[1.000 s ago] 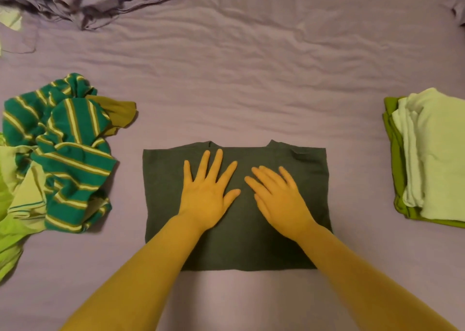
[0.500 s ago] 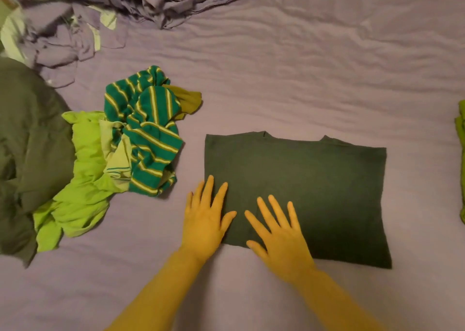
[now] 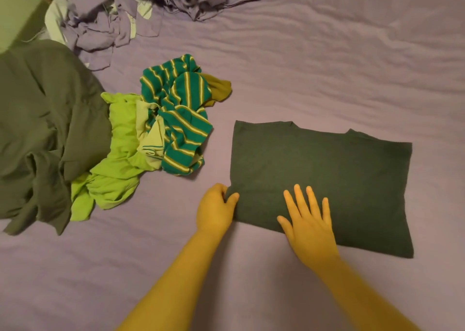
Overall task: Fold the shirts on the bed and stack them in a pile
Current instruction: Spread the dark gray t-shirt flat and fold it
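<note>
The left hand (image 3: pixel 216 211) pinches the lower-left corner of the folded dark grey cotton shirt (image 3: pixel 327 172) (frame centre-right). The right hand (image 3: pixel 308 223) lies spread flat on its lower edge.

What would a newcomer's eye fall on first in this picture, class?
First, the dark folded shirt lying flat right of centre on the purple bed sheet, with the left hand pinching its near-left corner and the right hand flat on its near edge. Next, the striped green shirt crumpled to its left, on a heap of unfolded clothes.
</note>
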The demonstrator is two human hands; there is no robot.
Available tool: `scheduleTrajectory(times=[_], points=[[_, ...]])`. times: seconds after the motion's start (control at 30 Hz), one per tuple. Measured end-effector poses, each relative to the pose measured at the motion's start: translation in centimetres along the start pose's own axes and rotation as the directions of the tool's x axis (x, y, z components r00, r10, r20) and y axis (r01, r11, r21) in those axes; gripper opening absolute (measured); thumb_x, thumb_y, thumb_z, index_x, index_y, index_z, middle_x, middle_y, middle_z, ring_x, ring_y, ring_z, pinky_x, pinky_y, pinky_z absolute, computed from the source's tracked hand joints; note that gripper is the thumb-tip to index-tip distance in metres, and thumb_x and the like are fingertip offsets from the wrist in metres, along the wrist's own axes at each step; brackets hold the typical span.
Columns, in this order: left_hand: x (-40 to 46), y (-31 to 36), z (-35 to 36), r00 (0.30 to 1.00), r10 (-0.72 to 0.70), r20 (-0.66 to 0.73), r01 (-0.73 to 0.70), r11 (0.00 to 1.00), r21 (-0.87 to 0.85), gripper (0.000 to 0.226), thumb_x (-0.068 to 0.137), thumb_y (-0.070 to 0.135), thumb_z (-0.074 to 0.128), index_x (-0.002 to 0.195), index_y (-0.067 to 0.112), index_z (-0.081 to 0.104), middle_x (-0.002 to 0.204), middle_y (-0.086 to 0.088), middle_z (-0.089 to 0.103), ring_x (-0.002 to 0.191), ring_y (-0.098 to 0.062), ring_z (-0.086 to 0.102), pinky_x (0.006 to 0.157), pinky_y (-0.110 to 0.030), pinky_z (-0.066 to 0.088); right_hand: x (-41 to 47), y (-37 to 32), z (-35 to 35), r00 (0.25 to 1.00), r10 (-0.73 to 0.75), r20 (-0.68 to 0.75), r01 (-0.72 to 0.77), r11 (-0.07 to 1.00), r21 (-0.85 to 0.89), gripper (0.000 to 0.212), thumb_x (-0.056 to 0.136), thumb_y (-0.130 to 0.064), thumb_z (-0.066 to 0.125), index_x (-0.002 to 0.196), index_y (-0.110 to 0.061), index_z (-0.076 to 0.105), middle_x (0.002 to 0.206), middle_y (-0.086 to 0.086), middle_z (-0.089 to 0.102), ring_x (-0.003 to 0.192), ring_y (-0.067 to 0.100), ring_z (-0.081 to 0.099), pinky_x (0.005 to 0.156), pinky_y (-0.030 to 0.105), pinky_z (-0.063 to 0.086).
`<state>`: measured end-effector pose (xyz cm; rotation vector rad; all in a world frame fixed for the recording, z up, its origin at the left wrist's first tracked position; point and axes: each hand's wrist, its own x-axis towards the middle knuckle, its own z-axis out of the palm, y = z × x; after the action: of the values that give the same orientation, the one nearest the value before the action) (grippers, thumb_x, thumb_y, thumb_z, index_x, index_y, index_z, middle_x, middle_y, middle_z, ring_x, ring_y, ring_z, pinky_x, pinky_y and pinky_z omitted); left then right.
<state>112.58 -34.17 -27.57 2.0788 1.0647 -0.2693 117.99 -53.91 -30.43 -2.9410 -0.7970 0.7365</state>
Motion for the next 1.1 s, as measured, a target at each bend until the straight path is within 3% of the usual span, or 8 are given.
scheduleTrajectory(times=[0.17,0.33,0.5,0.57,0.63,0.87,1.0,1.1], points=[[3.1,3.8,-0.7,0.992,-0.104,0.076,0.124,0.934,-0.334,0.053,0.092,0.034,0.057,0.137,0.009,0.042,0.122,-0.009,0.057,0.115,-0.023,0.054,0.098,-0.033,0.041,2.6,-2.2,-2.9,0.992,0.055,-0.114,-0.042,0.992,0.116,0.057,0.098,-0.051,0.017,0.145,-0.022,0.033,0.152,0.010,0.030,0.141,0.033,0.023,0.110,0.057,0.024],[6.1,6.5,-0.9,0.939,-0.225,0.261,0.333,0.789,-0.517,0.060,0.090,0.043,0.057,0.138,0.011,0.043,0.135,-0.010,0.053,0.118,-0.028,0.053,0.101,-0.044,0.045,6.2,-2.6,-5.7,0.977,0.210,-0.035,-0.167,0.857,0.487,0.058,0.099,-0.043,0.030,0.150,-0.029,0.006,0.159,0.000,0.002,0.146,0.022,-0.001,0.118,0.048,0.008],[5.3,9.6,-0.8,0.863,-0.009,0.505,0.371,0.690,-0.622,0.045,0.093,0.060,0.033,0.096,0.027,0.062,0.086,0.008,0.065,0.079,-0.009,0.062,0.063,-0.025,0.051,6.7,-3.4,-7.6,0.993,0.101,-0.059,-0.025,0.675,0.737,0.062,0.097,-0.046,0.037,0.149,-0.034,0.005,0.159,-0.006,0.000,0.146,0.017,-0.002,0.118,0.040,0.008],[4.5,10.6,-0.3,0.814,0.085,0.574,0.377,0.675,-0.635,0.056,0.088,0.068,0.024,0.114,0.032,0.058,0.097,0.010,0.064,0.084,-0.007,0.064,0.068,-0.025,0.055,6.4,-3.6,-8.6,0.993,0.063,-0.104,0.052,0.548,0.835,0.062,0.097,-0.040,0.041,0.148,-0.033,0.007,0.158,-0.006,0.001,0.145,0.012,0.003,0.115,0.028,0.009],[3.9,11.7,0.3,0.733,0.146,0.665,0.444,0.638,-0.629,0.078,0.076,0.079,0.025,0.132,0.032,0.050,0.126,0.001,0.059,0.113,-0.020,0.059,0.092,-0.045,0.051,5.9,-3.3,-9.5,0.992,0.054,-0.114,0.075,0.472,0.878,0.063,0.097,-0.034,0.044,0.148,-0.034,0.008,0.158,-0.009,0.002,0.144,0.008,0.009,0.107,0.018,0.014],[1.6,16.1,3.1,0.615,0.222,0.756,0.539,0.581,-0.609,0.100,0.064,0.088,0.028,0.140,0.025,0.045,0.151,-0.004,0.034,0.138,-0.029,0.034,0.101,-0.062,0.037,4.0,3.6,-10.8,0.979,0.170,-0.109,-0.021,0.621,0.784,0.065,0.097,-0.005,0.038,0.146,-0.042,0.015,0.152,-0.022,0.010,0.123,0.005,0.042,0.070,0.001,0.037],[-0.1,18.7,5.4,0.598,0.242,0.764,0.478,0.657,-0.583,0.088,0.077,0.082,0.017,0.143,0.028,0.038,0.153,-0.001,0.030,0.142,-0.025,0.024,0.108,-0.060,0.029,2.9,8.0,-10.6,0.955,0.239,-0.177,-0.052,0.719,0.693,0.064,0.098,-0.007,0.036,0.145,-0.044,0.012,0.153,-0.011,0.027,0.128,0.009,0.042,0.097,0.020,0.039],[-1.6,20.1,7.4,0.642,0.255,0.723,0.353,0.739,-0.575,0.079,0.083,0.076,0.020,0.142,0.028,0.040,0.148,0.000,0.039,0.136,-0.020,0.035,0.110,-0.051,0.032,2.3,10.6,-10.1,0.920,0.352,-0.171,-0.130,0.688,0.714,0.066,0.099,-0.008,0.039,0.148,-0.037,0.005,0.139,0.004,0.047,0.116,0.023,0.054,0.094,0.031,0.044]])
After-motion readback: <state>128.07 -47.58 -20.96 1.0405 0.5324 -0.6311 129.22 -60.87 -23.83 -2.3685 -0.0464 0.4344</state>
